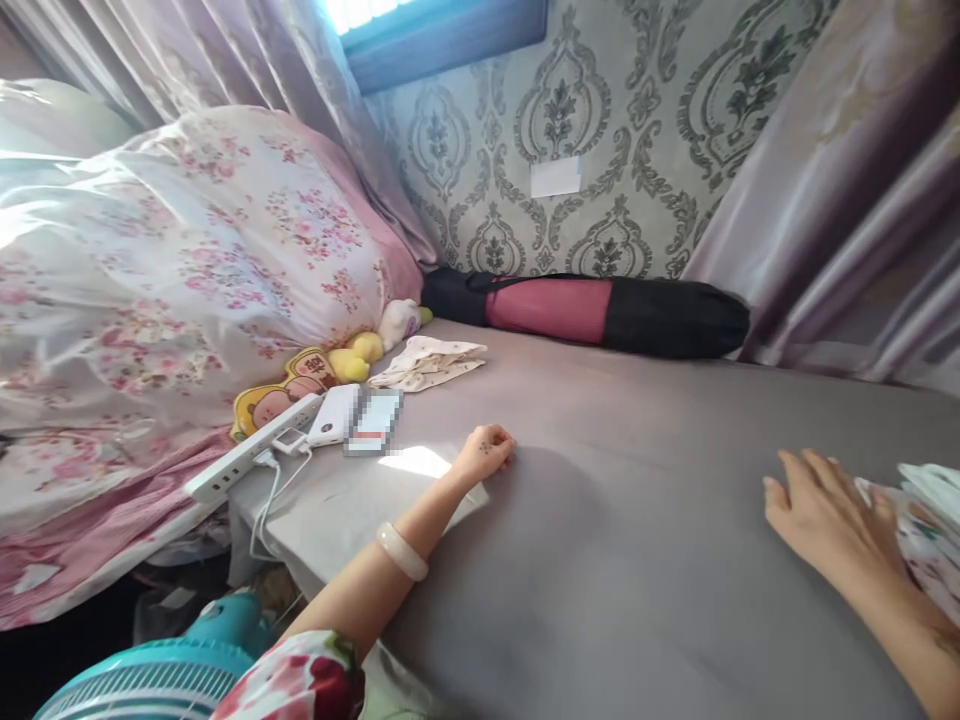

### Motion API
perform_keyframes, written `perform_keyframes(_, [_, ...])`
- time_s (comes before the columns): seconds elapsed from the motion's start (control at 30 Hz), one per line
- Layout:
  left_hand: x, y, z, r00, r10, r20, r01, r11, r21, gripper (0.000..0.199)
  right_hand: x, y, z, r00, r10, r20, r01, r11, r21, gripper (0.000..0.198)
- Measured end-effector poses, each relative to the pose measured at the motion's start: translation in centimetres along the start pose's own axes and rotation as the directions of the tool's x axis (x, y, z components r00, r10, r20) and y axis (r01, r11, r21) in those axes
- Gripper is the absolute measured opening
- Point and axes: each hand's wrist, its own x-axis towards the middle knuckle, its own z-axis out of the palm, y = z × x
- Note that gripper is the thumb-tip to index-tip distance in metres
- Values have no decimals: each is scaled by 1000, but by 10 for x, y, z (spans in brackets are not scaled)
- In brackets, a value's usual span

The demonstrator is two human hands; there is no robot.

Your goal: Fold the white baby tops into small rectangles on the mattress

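My left hand (486, 455) rests on the grey sheet (637, 520), its fingers curled in, and nothing shows in it. A pale bangle (402, 551) circles that forearm. On the right, my right hand (832, 510) is open over the sheet with the fingers stretched out. Beside it, at the right edge, lies a floral-patterned cloth (926, 530) with a pale green cloth (931, 487) behind; whether the hand touches them I cannot tell. A creased, small-print cloth (431, 363) lies farther back, left of centre.
A white power strip (247, 450) with cables sits at the left edge, near a phone (373, 422) and a white device (334, 415). Plush toys (356, 357) line the floral bedding (225, 240). A black-and-red bag (585, 310) lies along the wall. A teal fan (150, 680) stands lower left.
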Motion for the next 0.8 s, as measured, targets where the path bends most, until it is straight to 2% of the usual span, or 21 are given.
perform_keyframes(0.03, [1,0,-2,1000,-9,-1,9,1000,2,9,-1,-2,4,998,2,-56,-3,1000,-14,52])
perform_keyframes(0.1, [4,-1,-3,1000,-20,11,20,1000,1,10,-1,-13,14,996,-58,-65,56,998,-35,57])
perform_keyframes(0.23, [12,-5,-6,998,-6,59,7,1000,-16,10,0,-60,34,986,-167,23,168,985,-34,59])
perform_keyframes(0.4, [24,-10,-18,999,-33,42,34,999,-22,10,-5,-121,46,974,-188,127,191,982,-5,57])
perform_keyframes(0.57, [39,-18,-55,988,-9,-152,3,999,-40,10,-13,-159,53,965,-211,153,212,977,7,55])
perform_keyframes(0.7, [51,-25,-97,943,30,-333,-40,999,-23,9,-18,-168,54,965,-207,159,212,977,-12,56])
perform_keyframes(0.8, [63,-31,-130,885,44,-463,-29,999,41,8,-20,-168,54,967,-211,142,217,976,-26,56])
